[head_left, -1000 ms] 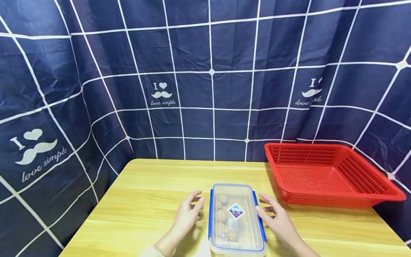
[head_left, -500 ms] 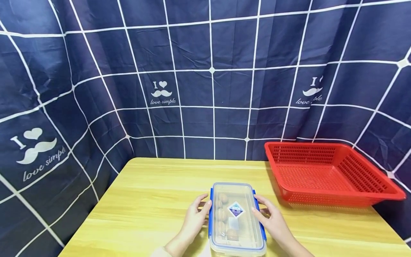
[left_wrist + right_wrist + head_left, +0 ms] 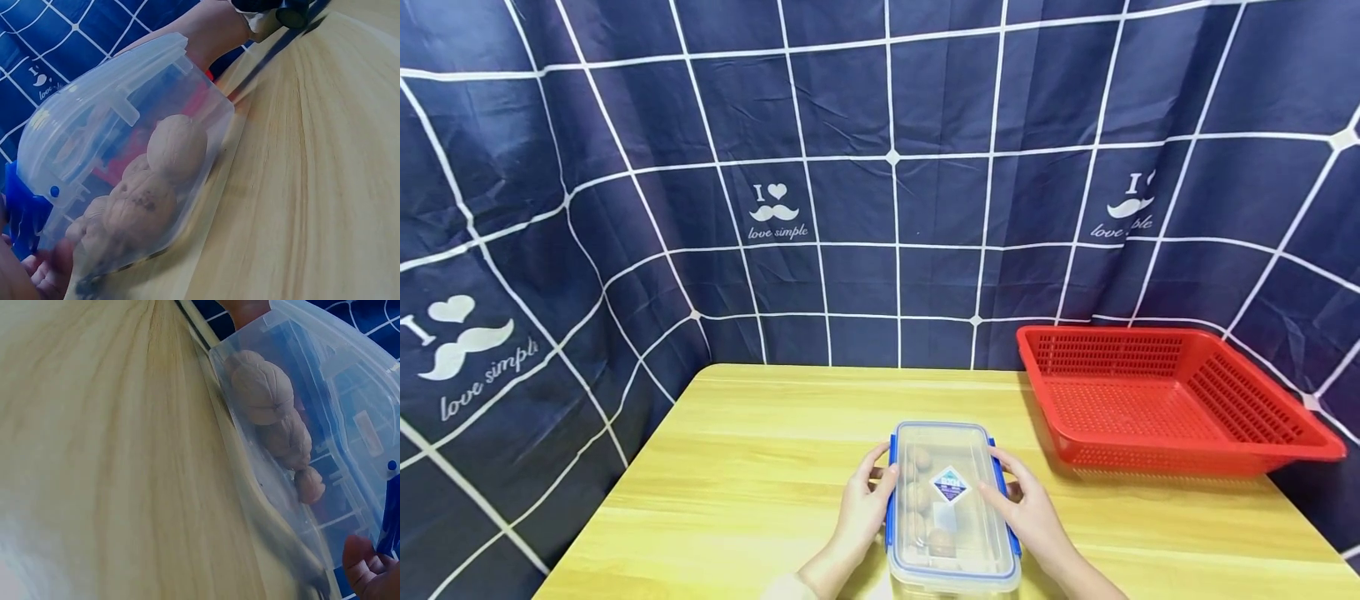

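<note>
A clear plastic box (image 3: 973, 537) is pointing its long axis front to back on the wood-grained desk (image 3: 737, 467). The left hand (image 3: 861, 510), apart from it a second ago, is now gripping one blue-latched side; the right hand (image 3: 1032, 515) is gripping the other. Round, seamed walnuts (image 3: 177, 149) are lying inside.

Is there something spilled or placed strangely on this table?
Nothing looks spilled: the visible walnuts are inside the box. Only the basket seems odd: its right side juts past the table's edge, so it might tip.

Navy curtain (image 3: 940, 200), white grid lines (image 3: 892, 157) (moustache prints (image 3: 774, 213) too); yellowish wood-grain tabletop (image 3: 760, 450) before it.
</note>
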A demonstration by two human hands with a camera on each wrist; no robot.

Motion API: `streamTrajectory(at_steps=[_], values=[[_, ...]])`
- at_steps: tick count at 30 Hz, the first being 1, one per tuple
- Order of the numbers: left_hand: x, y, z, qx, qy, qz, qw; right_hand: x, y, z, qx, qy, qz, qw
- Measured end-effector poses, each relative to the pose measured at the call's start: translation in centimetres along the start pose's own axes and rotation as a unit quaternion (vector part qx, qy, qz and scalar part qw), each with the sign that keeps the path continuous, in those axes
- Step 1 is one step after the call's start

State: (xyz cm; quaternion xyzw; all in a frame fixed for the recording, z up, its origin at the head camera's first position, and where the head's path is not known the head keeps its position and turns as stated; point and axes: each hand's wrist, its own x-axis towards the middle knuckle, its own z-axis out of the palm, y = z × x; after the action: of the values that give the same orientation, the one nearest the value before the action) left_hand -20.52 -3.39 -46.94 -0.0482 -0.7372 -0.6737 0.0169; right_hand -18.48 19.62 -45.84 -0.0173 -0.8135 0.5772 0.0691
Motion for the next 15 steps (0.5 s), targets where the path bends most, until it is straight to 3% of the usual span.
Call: streamTrajectory(at_steps=[3, 7, 11, 15], values=[[-0.6, 1.8, 0.2, 0.017, 0.01, 0.01, 0.9997, 0.0, -0.1, 0.2, 0.007, 0.008, 0.01, 1.0], [-1.3, 3.7, -0.1, 0.022, 0.0, 0.03, 0.9993, 0.0, -0.4, 0.4, 0.03, 0.007, 0.024, 0.999], [-1.0, 3.3, -0.4, 0.016, -0.023, 0.037, 0.9989, 0.0, -0.5, 0.4, 0.065, -0.003, 0.042, 0.997], [-0.1, 1.6, -0.5, 0.014, -0.048, 0.021, 0.9985, 0.0, -0.3, 0.2, 0.087, -0.016, 0.054, 0.995]])
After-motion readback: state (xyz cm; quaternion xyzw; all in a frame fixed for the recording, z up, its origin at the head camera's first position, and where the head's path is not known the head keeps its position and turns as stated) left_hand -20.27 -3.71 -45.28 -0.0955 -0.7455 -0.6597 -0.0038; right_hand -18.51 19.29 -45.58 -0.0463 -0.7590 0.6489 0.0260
